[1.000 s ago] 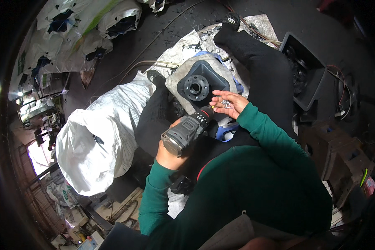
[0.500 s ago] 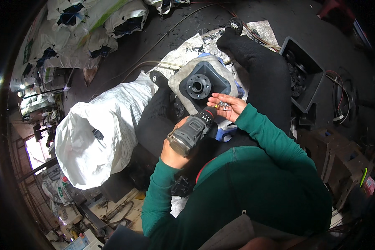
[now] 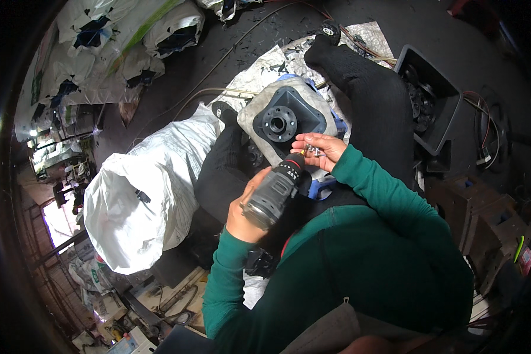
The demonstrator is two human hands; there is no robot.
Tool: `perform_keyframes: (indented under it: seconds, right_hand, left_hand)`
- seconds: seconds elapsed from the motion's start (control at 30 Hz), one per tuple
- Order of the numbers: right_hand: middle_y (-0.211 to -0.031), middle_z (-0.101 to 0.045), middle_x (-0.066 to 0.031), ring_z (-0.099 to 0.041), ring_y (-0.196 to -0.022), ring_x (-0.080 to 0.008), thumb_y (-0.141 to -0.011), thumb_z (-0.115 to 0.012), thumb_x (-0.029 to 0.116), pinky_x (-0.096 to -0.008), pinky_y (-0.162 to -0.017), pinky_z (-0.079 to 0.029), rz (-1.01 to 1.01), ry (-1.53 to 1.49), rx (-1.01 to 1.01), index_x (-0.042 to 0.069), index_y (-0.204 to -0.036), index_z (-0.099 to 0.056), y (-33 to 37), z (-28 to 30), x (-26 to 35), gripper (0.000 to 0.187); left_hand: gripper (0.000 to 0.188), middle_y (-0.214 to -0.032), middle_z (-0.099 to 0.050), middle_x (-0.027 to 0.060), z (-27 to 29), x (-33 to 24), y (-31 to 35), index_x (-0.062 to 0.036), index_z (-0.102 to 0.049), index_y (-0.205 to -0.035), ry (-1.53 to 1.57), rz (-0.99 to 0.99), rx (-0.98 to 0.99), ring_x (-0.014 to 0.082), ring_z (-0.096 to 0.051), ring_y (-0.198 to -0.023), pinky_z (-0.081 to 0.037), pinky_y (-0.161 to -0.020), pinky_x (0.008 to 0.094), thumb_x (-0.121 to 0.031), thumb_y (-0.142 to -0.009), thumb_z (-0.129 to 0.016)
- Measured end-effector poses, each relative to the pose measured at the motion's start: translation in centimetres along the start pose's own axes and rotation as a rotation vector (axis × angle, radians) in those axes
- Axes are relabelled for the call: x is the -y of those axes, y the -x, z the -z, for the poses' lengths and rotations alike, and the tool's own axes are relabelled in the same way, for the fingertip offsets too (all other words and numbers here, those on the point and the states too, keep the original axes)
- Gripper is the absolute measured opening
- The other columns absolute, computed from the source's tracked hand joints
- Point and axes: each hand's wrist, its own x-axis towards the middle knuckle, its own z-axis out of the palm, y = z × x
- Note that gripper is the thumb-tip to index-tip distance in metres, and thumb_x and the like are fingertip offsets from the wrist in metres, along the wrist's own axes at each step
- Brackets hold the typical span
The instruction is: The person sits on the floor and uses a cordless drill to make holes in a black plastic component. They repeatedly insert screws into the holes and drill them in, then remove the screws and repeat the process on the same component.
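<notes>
My left hand is wrapped round a grey and black cordless drill. The drill's red-ringed chuck points away from me, its yellow tip right beside the fingers of my right hand. Several small silver screws lie in that half-curled right hand, whose palm faces up. Just beyond both hands is a dark square housing with a round flange in its middle. Holes ring the flange, and some show bright metal. The housing rests on a pale cloth-covered support between my legs.
To the left stands an open white sack with a dark piece inside. A black bin of dark round parts is at the right. Filled bags are piled far left, and hoses cross the floor. Brown metal blocks sit lower right.
The drill has turned slightly, and its tip is now at the fingers of my right hand. My right hand still holds the screws. The whole view has shifted a little.
</notes>
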Motion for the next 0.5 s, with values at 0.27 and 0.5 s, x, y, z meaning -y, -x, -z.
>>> perform_keyframes:
  seconds: [0.27, 0.5]
  right_hand:
    - [-0.105, -0.063, -0.0085, -0.065, -0.094, -0.0181, -0.097, -0.052, 0.021, -0.0326, -0.083, -0.058, 0.102, -0.13, -0.013, 0.0, -0.127, -0.05, -1.4, 0.3, -0.2, 0.037]
    - [-0.067, -0.044, 0.009, -0.037, -0.055, -0.001, -0.095, -0.058, 0.026, -0.0181, -0.048, -0.032, 0.325, 0.192, -0.526, 0.005, -0.11, -0.066, -6.2, 0.8, 0.9, 0.027]
  left_hand:
    - [0.053, -0.123, -0.06, 0.0137, 1.7, 1.5, -1.9, -0.0031, -0.056, -0.123, -0.148, -0.083, -0.017, 0.0265, -0.061, -0.112, -0.047, -0.093, 0.0323, -0.003, -0.072, -0.071]
    - [0.051, -0.125, -0.059, 0.0142, 4.2, 5.5, -5.3, -0.0036, -0.057, -0.122, -0.085, 0.065, -0.018, 0.0274, -0.061, -0.111, -0.048, -0.093, 0.0334, -0.007, -0.073, -0.071]
